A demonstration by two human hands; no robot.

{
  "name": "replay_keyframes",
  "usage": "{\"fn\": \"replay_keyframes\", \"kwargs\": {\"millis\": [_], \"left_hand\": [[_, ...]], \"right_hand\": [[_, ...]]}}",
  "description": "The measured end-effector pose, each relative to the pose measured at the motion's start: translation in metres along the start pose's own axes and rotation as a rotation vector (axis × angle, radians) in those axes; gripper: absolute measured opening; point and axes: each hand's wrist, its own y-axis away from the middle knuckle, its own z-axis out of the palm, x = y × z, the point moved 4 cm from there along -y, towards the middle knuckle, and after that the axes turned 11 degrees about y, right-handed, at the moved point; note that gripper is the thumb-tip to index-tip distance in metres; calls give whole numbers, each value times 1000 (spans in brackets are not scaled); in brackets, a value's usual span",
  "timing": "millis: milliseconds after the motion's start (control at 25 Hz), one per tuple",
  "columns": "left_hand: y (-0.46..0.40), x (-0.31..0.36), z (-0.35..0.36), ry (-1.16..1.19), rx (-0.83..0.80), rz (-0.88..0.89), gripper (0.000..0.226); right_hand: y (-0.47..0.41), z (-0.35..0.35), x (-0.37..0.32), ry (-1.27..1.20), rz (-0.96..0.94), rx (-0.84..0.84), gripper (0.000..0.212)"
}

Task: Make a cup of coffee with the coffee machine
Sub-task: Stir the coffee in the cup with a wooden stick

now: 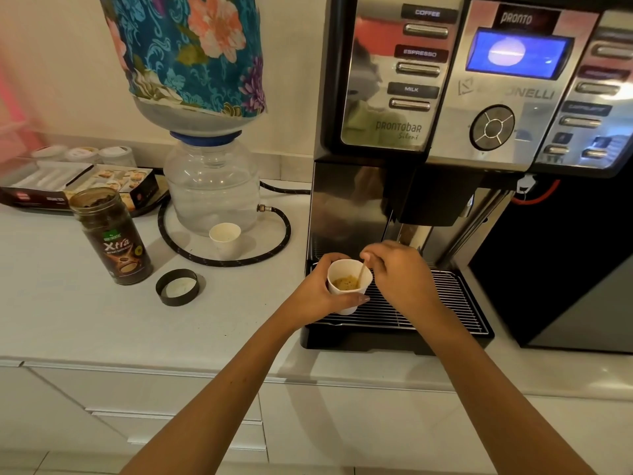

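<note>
White paper, that is the cup point(348, 286) I hold in my left hand point(317, 293): fingers curled round its far side, thumb pressed across the near wall. It is tilted toward me over the left end of the wire drip grate point(428, 303), with brown foamy coffee low inside; I cannot tell whether its base touches the grate. My right hand point(399, 274) sits just beside it, fingers closed narrow, pinching the top of a thin pale stirrer point(362, 275) whose lower end dips into the coffee.

Left of the grate on the white surface point(85, 323) lies a black lid point(177, 287), underside up. Near it stands an open dark jar point(111, 234) whose label reads "Xtra"; the smaller print is too blurred to read. Farther back a second paper cup point(225, 238) stands inside the loop of a black hose point(239, 258), close to a clear water bottle stand point(212, 186) carrying an inverted bottle in a floral cover point(195, 53). At far left lies a box point(78, 185), blurred.

The machine point(479, 97) rises behind the grate. Its buttons read "COFFEE", "ESPRESSO" and "MILK"; the panel says "prontobar", the top "pronto", and a blue screen point(517, 53) is lit.
</note>
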Motion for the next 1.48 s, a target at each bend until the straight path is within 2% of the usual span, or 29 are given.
{"fn": "replay_keyframes", "kwargs": {"millis": [80,200,280,400,480,600,720,840,1000,1200,1280,1400,1480], "left_hand": [[0,0,1,25,-1,15,64],[0,-2,1,46,-6,19,64],[0,-1,2,17,6,9,64],[-1,-1,2,-3,21,2,64],[-1,-2,2,19,15,13,64],[-1,-3,1,36,9,6,64],[-1,-3,2,25,17,-2,65],[-1,-3,3,23,21,1,66],[-1,-4,2,57,7,10,64],[-2,-5,2,12,24,-1,67],[-2,-5,2,23,21,6,66],[-2,-6,1,48,10,6,66],[-2,-6,1,34,11,1,67]], "right_hand": [[1,0,-8,-77,-67,1,23],[3,5,-9,-253,-49,-120,21],[1,6,-1,-178,-3,-122,20],[-1,1,2,-27,13,-13,22],[1,1,-2,-80,-28,10,22],[4,5,-5,-213,-17,-69,20],[1,6,3,-113,40,-74,21],[0,2,0,-37,-5,0,23],[6,5,-7,-254,-52,-97,21],[0,1,3,12,-6,-19,24],[0,2,-4,-35,-35,-3,23],[2,6,-8,-247,-20,-84,20],[1,6,-1,-210,35,-79,19]]}}
